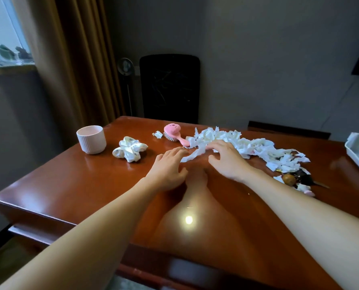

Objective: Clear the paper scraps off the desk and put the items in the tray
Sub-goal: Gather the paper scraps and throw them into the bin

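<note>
A long heap of white paper scraps (256,146) runs across the brown desk (74,181) from its middle toward the right. My left hand (168,167) lies open on the desk, its fingertips at the near left end of the heap. My right hand (226,155) rests open on the scraps, fingers spread over them. A pink hairbrush (173,131) lies behind the heap's left end. A white scrunchie (130,150) sits left of my hands. The white tray (357,152) stands at the desk's right edge, partly cut off.
A pale ribbed cup (91,139) stands at the far left of the desk. A small white clip (157,134) lies by the brush. Dark small items with a brown round one (289,179) lie at the heap's near right end. A black chair (170,88) stands behind the desk.
</note>
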### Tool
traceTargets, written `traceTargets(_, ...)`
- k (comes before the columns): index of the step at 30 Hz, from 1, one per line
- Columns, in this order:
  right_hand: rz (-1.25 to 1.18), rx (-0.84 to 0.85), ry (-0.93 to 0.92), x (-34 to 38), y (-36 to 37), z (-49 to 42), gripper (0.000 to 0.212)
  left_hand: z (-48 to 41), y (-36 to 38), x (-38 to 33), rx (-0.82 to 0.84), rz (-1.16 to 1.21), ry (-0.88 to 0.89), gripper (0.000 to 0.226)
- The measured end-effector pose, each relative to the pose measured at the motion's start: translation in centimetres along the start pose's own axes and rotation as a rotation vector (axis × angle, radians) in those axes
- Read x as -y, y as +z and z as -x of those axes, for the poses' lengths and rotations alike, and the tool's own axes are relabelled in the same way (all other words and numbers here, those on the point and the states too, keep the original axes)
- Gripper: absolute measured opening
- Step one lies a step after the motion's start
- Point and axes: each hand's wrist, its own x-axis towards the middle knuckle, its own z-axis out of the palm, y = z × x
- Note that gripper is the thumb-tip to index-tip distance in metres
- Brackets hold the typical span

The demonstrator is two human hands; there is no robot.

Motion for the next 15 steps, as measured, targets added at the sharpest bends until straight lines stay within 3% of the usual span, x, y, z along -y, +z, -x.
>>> traceTargets(8, 0.109, -0.155, 0.11, -3.9, -0.3, -1.7, 0.046, -4.5, 2.9, -0.9, 0.021, 0.017, -0.001, 0.06)
traceTargets(15, 0.193, -0.028, 0.179, -6.6, 0.7, -2.8, 0.061, -8.6, 5.2, -1.4, 0.002, -0.005, 0.062, 0.063)
